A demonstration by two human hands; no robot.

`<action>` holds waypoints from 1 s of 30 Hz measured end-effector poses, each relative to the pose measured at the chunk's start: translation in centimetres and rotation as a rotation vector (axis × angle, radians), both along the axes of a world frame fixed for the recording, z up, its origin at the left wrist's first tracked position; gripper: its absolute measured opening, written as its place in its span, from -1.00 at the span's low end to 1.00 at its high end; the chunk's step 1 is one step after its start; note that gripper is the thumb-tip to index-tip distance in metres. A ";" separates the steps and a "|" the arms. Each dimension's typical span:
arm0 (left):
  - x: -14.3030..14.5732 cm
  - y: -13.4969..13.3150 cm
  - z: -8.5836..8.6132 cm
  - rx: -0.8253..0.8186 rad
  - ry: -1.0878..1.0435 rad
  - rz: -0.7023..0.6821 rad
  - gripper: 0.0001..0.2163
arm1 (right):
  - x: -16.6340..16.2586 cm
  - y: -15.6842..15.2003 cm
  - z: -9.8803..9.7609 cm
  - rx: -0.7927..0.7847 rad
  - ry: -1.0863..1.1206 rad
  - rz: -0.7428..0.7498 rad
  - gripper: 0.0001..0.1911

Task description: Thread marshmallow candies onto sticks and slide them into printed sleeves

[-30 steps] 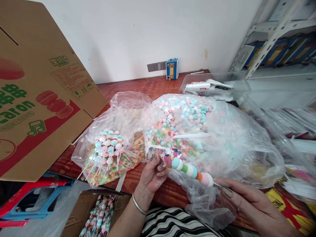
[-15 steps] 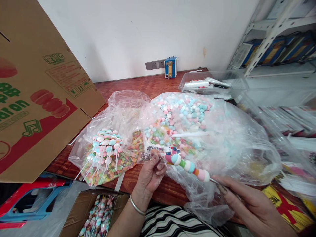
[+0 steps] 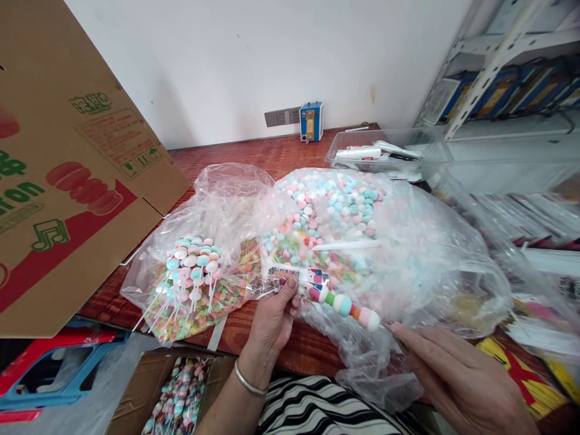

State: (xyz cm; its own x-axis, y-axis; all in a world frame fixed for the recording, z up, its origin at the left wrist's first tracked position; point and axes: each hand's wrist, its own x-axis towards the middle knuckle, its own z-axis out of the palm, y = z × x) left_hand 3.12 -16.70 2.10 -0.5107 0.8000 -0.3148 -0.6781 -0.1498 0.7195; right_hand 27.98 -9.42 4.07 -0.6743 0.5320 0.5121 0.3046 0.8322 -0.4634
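Observation:
My left hand (image 3: 277, 311) pinches a clear printed plastic wrapper (image 3: 318, 277) at its edge, in front of the candy bags. One end of a candy skewer (image 3: 343, 304), with pink, white, blue, green and orange pieces in a row, sits at the wrapper's mouth and seems partly inside it. At the skewer's other end, beside the last white-pink piece, my right hand (image 3: 453, 368) has its thumb and fingers closed on the stick, which is mostly hidden by the fingers. Left of my hands, finished-looking candy lollies (image 3: 194, 266) with white sticks lie on a bag of gummy candy (image 3: 199, 314).
A large clear bag of pastel candies (image 3: 353, 202) spreads over the wooden table (image 3: 222, 151). Behind it stands a plastic bin (image 3: 338, 163). A big carton (image 3: 90, 181) leans in at the left. Below the edge, an open box (image 3: 136, 386) holds wrapped skewers (image 3: 176, 393).
My right hand has shifted left with the skewer, and its near end has gone slightly further into the wrapper. My left hand stays nearly in place, still pinching the wrapper.

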 end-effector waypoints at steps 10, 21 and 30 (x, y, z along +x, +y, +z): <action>0.0 1.7 0.6 0.109 0.040 -0.103 -0.80 | -1.3 -1.9 -2.0 -0.467 0.130 -0.159 -0.82; 3.0 4.4 1.0 0.123 -0.291 0.002 -0.82 | -5.1 -4.8 -6.8 -1.517 0.478 -0.028 -0.55; 4.7 5.2 0.9 -0.048 -0.373 0.162 -0.85 | -5.3 -3.6 -6.0 0.044 0.107 -0.173 -0.83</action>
